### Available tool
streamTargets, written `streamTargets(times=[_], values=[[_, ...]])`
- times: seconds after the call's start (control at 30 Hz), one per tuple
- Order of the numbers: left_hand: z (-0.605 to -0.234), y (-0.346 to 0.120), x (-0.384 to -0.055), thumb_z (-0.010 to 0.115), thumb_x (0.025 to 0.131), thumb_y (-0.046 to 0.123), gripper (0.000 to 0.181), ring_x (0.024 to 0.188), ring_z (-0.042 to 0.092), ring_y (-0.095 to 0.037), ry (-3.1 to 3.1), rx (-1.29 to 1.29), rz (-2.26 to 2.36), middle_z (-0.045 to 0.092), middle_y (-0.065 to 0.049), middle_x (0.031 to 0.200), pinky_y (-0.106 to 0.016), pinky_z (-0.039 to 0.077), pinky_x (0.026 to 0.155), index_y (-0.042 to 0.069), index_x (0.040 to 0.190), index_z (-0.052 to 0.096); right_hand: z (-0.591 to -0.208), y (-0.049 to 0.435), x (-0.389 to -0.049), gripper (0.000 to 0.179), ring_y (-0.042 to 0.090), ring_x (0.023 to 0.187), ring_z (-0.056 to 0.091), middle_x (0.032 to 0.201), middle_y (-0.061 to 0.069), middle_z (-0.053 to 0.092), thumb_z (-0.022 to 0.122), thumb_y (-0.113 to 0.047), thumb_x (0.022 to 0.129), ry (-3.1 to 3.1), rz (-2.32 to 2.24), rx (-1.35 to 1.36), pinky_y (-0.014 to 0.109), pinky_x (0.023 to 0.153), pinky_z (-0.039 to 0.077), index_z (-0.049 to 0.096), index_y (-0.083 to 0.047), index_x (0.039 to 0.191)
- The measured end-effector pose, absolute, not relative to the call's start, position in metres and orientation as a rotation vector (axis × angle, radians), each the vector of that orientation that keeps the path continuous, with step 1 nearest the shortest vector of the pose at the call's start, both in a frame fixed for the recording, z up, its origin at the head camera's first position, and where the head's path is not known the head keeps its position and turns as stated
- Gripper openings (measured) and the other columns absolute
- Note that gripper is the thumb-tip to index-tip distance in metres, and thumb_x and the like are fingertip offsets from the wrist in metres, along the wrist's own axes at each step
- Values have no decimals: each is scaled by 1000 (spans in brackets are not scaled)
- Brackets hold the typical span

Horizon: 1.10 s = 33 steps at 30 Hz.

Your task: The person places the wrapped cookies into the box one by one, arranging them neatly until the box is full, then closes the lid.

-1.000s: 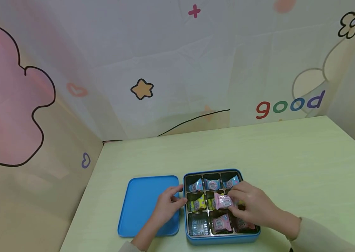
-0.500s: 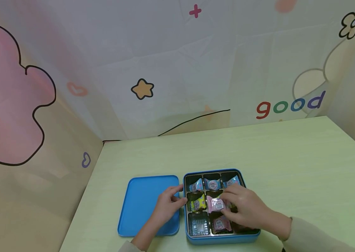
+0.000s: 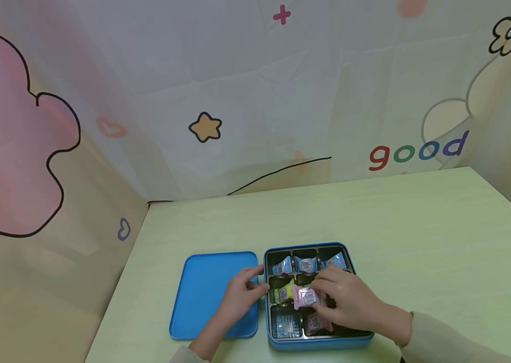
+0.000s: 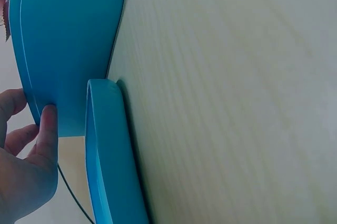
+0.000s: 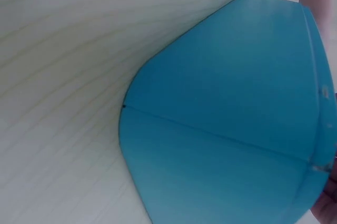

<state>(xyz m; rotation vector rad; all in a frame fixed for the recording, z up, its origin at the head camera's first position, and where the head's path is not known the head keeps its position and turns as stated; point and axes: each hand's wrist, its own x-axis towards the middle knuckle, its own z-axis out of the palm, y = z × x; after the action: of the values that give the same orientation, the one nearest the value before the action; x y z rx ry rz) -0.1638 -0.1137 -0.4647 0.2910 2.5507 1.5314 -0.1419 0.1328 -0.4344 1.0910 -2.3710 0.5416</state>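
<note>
A blue square tin [image 3: 319, 345] with a dark divided tray stands on the table. My right hand [image 3: 350, 296] pinches a pink-wrapped candy [image 3: 305, 297] between thumb and fingers, over the middle of the tray. Blue-wrapped candies [image 3: 306, 264] fill the back row. A yellow-wrapped candy [image 3: 283, 292] lies at the middle left, and another pink candy [image 3: 317, 323] in the front middle compartment. The front left compartment [image 3: 286, 323] shows its patterned floor. My hand hides the tray's right part. My left hand [image 3: 240, 295] touches the tin's left rim, thumb against its outer wall [image 4: 63, 50].
The blue lid [image 3: 212, 292] lies flat on the table just left of the tin, partly under my left forearm. Beyond the pale green table [image 3: 373, 217] hangs a printed cloth backdrop [image 3: 260, 101].
My right hand has moved left with the pink candy, from the tray's right of centre to over its middle, toward the yellow candy. My left hand has stayed at the rim.
</note>
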Motion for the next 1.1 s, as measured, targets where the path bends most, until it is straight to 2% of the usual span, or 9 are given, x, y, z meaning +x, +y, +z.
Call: streamTargets(times=[0.6, 0.83, 1.1], values=[[-464, -114, -165, 64, 81, 20, 49, 76, 60, -13, 2553, 281, 1540, 53, -13, 117, -21, 46, 58, 6, 126, 50, -437, 118, -140, 16, 3, 76, 48, 81, -9, 58, 70, -23, 66, -2396, 554, 1195, 17, 64, 44, 66, -14, 79], [-467, -114, -168, 63, 81, 13, 46, 77, 59, -18, 2535, 260, 1548, 53, -16, 115, -22, 45, 57, 2, 125, 50, -435, 111, -137, 14, 4, 77, 48, 80, -9, 58, 69, -25, 68, -2452, 544, 1217, 17, 65, 45, 66, -15, 78], [-465, -115, -164, 64, 81, 19, 50, 77, 60, -14, 2528, 286, 1566, 53, -13, 116, -22, 46, 57, 6, 126, 50, -440, 106, -136, 11, 3, 76, 46, 79, -10, 55, 67, -26, 72, -2488, 537, 1266, 16, 64, 43, 65, -17, 76]])
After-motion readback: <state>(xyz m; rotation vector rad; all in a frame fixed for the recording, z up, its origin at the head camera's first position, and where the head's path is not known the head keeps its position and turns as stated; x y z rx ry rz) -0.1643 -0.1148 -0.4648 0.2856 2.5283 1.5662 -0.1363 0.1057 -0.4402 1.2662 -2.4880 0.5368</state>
